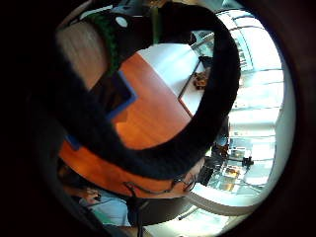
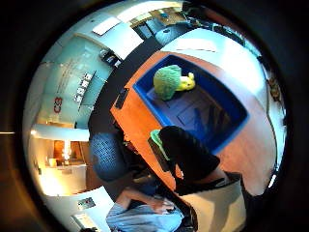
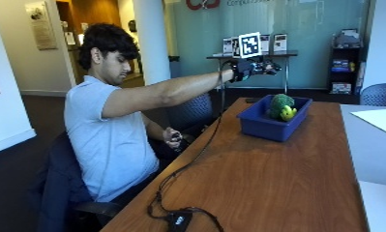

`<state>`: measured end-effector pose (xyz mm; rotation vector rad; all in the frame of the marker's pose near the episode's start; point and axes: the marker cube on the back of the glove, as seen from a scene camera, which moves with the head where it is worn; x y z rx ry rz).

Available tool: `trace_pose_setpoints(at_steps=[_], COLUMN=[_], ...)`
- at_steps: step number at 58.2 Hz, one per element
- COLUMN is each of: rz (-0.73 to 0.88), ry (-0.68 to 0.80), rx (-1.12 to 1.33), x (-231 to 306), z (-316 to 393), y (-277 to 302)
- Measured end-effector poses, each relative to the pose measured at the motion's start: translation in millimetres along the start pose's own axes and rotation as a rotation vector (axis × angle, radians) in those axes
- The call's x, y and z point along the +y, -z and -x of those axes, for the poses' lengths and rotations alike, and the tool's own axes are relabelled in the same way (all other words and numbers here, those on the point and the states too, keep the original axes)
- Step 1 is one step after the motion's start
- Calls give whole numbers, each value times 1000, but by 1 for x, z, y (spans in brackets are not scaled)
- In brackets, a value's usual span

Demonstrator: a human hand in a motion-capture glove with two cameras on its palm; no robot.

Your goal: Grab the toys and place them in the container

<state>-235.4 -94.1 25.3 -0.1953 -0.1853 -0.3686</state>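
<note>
Right hand (image 3: 252, 67) hovering at 11 o'clock above the blue container (image 3: 273, 124) — grip state: cannot tell. Green toy (image 3: 281, 107) sitting inside already — suggest withdrawing straight up, clearing the rim.

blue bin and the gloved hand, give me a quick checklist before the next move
1. Green plush toy inside the blue bin: ok, it sits in the bin with a yellow part showing.
2. Bin flat on the wooden table: ok, upright and away from the edges.
3. Right hand above the bin: ok, raised over it, not touching bin or toy.
4. Hand free of any toy: ok in the outside view, nothing seen in it.
5. Toys left on the table: cannot tell for sure; none shows on the wood in the outside view.
6. Cable out of the hand's path: ok, it runs along the table's near edge.
</note>
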Motion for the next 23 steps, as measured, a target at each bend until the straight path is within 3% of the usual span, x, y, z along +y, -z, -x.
trace_pose_setpoints(at_steps=[13,23], rz=[-27,-36], ry=[-63,-104], rx=[-55,-146], x=[58,70], z=[-60,-72], y=[20,18])
